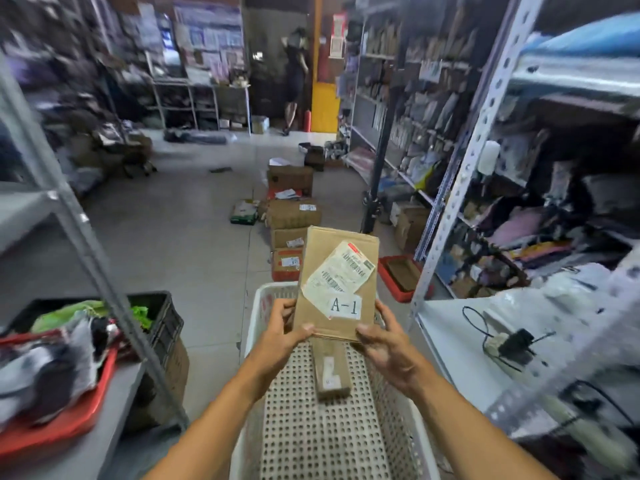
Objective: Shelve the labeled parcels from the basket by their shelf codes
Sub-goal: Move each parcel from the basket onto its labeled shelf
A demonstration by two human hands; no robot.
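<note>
I hold a flat brown cardboard parcel (337,282) upright above the white perforated basket (252,327). It carries a shipping label and a white sticker reading "A-1". My left hand (282,332) grips its lower left corner and my right hand (384,341) grips its lower right corner. A smaller brown parcel (330,372) with a white label lies on the basket floor under the held one.
Metal shelving stands on both sides: a left rack (69,216) with a red tray (52,434) and black crate (162,317), a right rack (460,174) full of goods. Cardboard boxes (292,216) line the floor ahead. A person (294,81) stands at the far wall.
</note>
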